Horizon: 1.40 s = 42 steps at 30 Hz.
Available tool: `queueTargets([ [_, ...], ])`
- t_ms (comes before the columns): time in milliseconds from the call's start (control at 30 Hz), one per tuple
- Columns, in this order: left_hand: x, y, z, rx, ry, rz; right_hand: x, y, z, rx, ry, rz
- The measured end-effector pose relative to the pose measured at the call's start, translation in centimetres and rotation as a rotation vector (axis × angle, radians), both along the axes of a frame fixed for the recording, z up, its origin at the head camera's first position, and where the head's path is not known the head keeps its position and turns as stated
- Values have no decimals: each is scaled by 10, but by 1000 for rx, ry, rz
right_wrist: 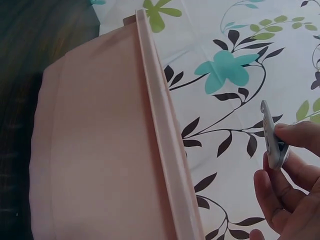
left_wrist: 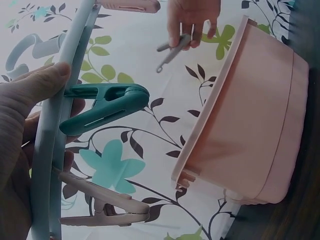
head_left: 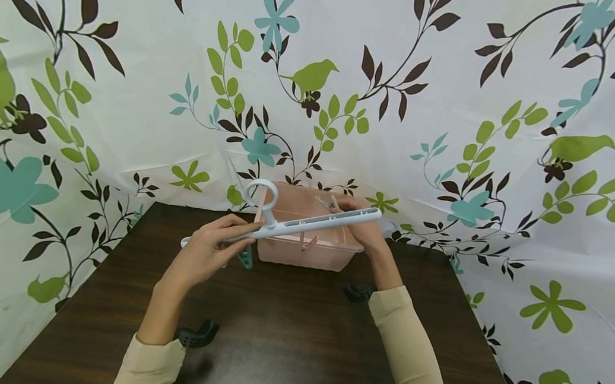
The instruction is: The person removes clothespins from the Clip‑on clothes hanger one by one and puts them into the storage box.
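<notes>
My left hand (head_left: 204, 253) grips a pale blue plastic hanger bar (head_left: 286, 230) with a ring-shaped hook on its upper side, held tilted in front of a pink plastic basin (head_left: 303, 256). In the left wrist view, a teal clothespin (left_wrist: 107, 107) and a beige clothespin (left_wrist: 107, 200) hang from the bar beside the left fingers. A pink clothespin (left_wrist: 132, 5) is farther along it. My right hand (right_wrist: 295, 185) pinches a light grey clothespin (right_wrist: 272, 142) between thumb and fingers, above the basin. The hanger's far end partly covers this hand in the head view.
The basin stands at the back of a dark wooden table (head_left: 276, 332). Behind and at both sides hangs a white cloth (head_left: 147, 115) printed with leaves, birds and flowers. A black wrist mount (head_left: 198, 334) sticks out beside the left wrist, another (head_left: 358, 292) beside the right.
</notes>
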<state>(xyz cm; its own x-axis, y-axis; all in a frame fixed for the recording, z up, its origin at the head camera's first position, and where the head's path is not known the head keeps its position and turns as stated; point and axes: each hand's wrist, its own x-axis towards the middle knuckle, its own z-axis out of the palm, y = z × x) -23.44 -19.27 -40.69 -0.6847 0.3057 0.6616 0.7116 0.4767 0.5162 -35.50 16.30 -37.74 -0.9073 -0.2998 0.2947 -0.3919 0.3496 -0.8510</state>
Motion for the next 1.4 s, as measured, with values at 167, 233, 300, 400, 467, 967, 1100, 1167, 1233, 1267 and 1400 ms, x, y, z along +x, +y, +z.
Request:
queueTargets([
  [167,0,0,1,-5,2,9,-4,-3,-1,27,-17,-28],
  [233,0,0,1,-5,-5,9,-5,-4,-1,39,-20,-25],
  [300,1,0,0,-6,-16,8,-6,-4,-1,40,-24,-19],
  [400,1,0,0,-8,-27,7,-8,-4,-3,38,-30,-13],
  [467,1,1,0,-13,-30,10,-9,-4,-4,41,-34,-18],
  [967,0,5,-1,-44,-29,32,-11,-8,-3,32,-36,-52],
  [1100,0,7,-1,-44,-7,23,-11,-9,-3,49,-31,-68],
  [1167,0,7,-1,-43,-1,25,-10,-10,-2,55,-3,-41],
  [1233,0,7,-1,-40,-2,26,-8,-11,-1,59,27,-3],
  [1267,0,7,0,-39,-6,27,-7,-11,-1,60,36,11],
  [1400,0,6,0,-38,-23,31,-2,-12,0,62,56,41],
])
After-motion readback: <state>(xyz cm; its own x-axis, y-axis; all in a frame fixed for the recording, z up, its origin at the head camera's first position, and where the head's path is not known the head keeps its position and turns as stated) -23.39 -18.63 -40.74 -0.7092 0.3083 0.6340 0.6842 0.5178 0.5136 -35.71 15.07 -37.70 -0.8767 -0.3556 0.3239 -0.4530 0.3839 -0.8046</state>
